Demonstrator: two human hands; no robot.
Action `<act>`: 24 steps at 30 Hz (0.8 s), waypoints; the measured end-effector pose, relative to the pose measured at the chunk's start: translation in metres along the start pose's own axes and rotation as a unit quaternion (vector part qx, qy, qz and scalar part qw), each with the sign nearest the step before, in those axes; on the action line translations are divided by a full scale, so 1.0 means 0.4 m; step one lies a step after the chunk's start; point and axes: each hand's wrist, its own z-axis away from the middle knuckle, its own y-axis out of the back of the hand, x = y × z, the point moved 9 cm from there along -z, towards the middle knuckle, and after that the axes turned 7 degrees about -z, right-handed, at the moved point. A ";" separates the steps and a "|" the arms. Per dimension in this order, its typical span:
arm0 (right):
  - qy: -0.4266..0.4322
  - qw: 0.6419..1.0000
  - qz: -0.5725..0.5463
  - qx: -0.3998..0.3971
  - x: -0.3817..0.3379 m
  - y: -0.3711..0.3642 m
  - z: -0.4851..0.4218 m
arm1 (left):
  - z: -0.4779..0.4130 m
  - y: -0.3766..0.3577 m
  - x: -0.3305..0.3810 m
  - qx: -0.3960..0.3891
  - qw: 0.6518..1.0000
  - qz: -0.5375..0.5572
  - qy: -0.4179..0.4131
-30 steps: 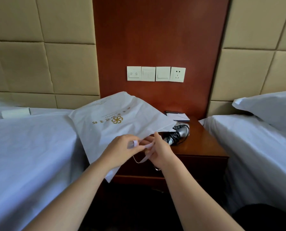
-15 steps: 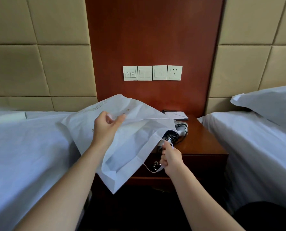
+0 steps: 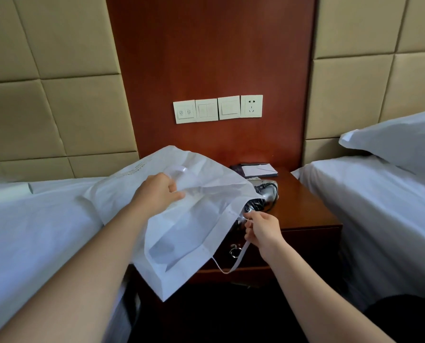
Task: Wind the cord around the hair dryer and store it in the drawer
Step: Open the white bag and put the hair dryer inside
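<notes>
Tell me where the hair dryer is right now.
Head view, right of centre: the hair dryer lies on the nightstand, partly hidden by the white bag, just above the right hand.

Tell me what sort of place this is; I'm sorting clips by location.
Likely a hotel twin room: a left bed and right bed flank a wooden nightstand, with padded wall panels and a switch row.

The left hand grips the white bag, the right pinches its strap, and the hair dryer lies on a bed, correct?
No: the head view shows the hair dryer lying on the wooden nightstand, not a bed. The left hand does grip the white bag and the right hand pinches its strap.
</notes>
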 end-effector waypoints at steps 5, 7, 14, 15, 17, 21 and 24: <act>0.126 0.968 0.187 0.111 -0.090 0.053 -0.037 | -0.031 0.035 0.014 0.049 0.996 0.072 -0.012; 0.124 0.962 0.204 0.133 -0.105 0.070 -0.060 | -0.040 0.050 0.003 0.078 0.994 0.075 -0.007; 0.046 0.970 0.199 0.133 -0.083 0.034 -0.126 | -0.073 0.066 -0.109 0.125 0.983 0.115 0.068; 0.049 0.969 0.196 0.142 -0.083 0.027 -0.125 | -0.074 0.064 -0.121 0.127 0.982 0.117 0.076; 0.053 0.969 0.188 0.152 -0.083 0.014 -0.121 | -0.077 0.059 -0.132 0.122 0.981 0.128 0.080; 0.084 0.950 0.263 0.146 -0.120 -0.004 -0.130 | -0.084 0.059 -0.137 0.117 0.980 0.142 0.069; 0.078 0.918 0.378 0.096 -0.129 -0.032 -0.154 | -0.092 0.050 -0.138 0.110 0.980 0.154 0.067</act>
